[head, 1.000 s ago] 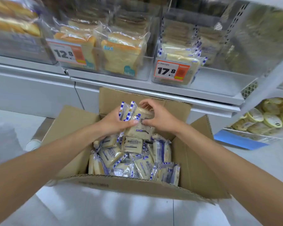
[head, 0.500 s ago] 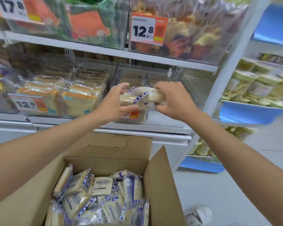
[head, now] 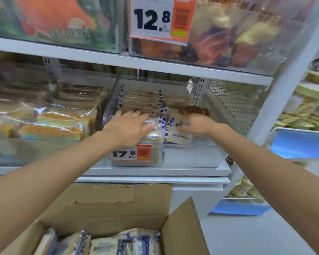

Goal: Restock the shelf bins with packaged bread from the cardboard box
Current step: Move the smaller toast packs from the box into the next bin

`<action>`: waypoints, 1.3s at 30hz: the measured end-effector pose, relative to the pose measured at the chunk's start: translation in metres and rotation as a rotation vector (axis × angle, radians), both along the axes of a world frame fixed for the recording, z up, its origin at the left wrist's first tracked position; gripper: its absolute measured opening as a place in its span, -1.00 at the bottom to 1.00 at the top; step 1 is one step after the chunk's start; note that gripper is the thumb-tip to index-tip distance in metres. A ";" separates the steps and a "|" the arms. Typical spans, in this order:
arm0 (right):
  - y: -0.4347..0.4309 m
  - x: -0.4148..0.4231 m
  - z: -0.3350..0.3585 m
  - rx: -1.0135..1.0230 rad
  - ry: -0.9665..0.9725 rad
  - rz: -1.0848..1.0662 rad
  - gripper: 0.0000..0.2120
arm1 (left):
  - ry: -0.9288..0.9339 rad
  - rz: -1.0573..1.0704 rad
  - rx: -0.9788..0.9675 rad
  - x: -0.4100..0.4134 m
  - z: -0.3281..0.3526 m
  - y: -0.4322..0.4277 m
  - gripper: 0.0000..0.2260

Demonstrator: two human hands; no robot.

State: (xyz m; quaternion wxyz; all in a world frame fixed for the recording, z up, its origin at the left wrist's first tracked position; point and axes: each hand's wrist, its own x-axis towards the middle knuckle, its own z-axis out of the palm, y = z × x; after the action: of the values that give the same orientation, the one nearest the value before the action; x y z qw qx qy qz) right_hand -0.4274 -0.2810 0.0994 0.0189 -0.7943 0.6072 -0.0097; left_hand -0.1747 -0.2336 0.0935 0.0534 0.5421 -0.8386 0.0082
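Note:
Both hands reach into the clear shelf bin point(head: 191, 159) that carries the 17.8 price tag. My left hand point(head: 129, 127) lies flat, fingers spread, on a blue-and-white bread packet point(head: 154, 134) at the bin's front. My right hand point(head: 193, 120) rests with straight fingers on another bread packet point(head: 179, 133) beside it. More packets of the same kind are stacked at the back of the bin point(head: 142, 100). Below, the open cardboard box point(head: 180, 229) holds several bread packets point(head: 103, 245).
A neighbouring clear bin at left holds bagged loaf bread point(head: 52, 126). The shelf above point(head: 136, 61) carries bins with a 12.8 tag. A wire mesh panel point(head: 228, 103) closes the shelf's right side. Blue-edged bins of pale packets point(head: 298, 142) stand further right.
Both hands lifted packets out of the box, carried them up to the 17.8 bin and now lie flat on them inside it. The view has risen towards the shelf.

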 end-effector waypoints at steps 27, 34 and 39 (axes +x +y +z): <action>-0.034 0.002 -0.017 -0.005 -0.016 -0.083 0.13 | 0.060 -0.023 -0.151 0.001 -0.011 -0.002 -0.27; -0.033 -0.003 -0.019 -0.035 0.082 -0.088 0.14 | 0.043 -0.009 -0.108 0.001 -0.006 0.002 -0.22; -0.014 0.002 -0.006 -0.188 0.013 -0.030 -0.05 | 0.077 0.002 -0.010 0.000 0.000 0.004 -0.34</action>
State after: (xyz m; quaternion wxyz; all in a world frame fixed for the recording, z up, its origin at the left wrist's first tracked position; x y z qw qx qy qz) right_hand -0.4252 -0.2946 0.0939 -0.0599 -0.7833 0.6156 -0.0616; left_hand -0.1747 -0.2298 0.0935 0.0884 0.5424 -0.8354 -0.0084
